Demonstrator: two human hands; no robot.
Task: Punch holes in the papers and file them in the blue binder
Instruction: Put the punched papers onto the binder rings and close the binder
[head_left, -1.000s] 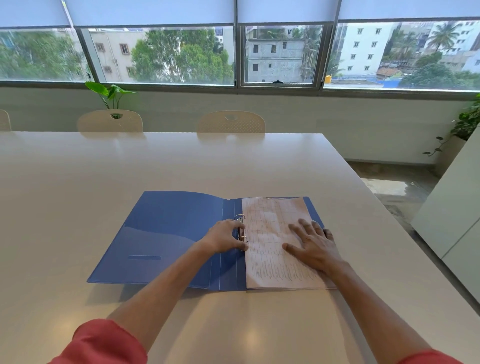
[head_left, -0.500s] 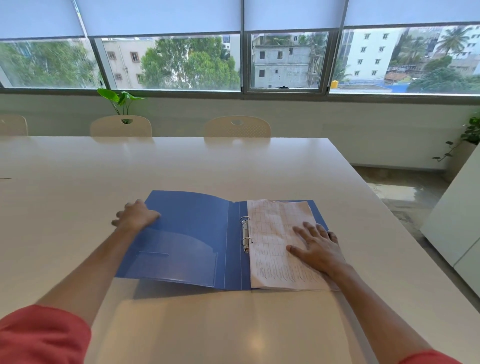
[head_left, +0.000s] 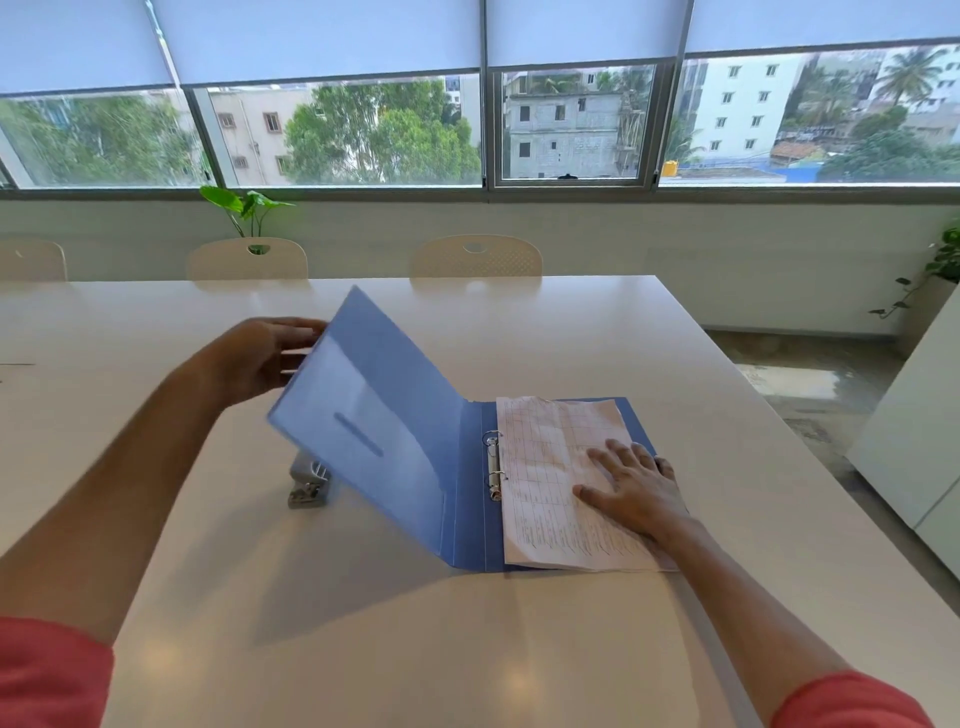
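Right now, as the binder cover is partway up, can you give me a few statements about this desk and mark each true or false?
1. The left hand is at the raised front cover of the blue binder. True.
2. The right hand lies flat on the papers. True.
3. The papers lie loose on the table beside the binder. False: they sit on the binder's metal rings.
4. A grey hole punch stands on the table under the lifted cover. True.
5. The right hand is holding the hole punch. False: the punch stands untouched, left of the binder.
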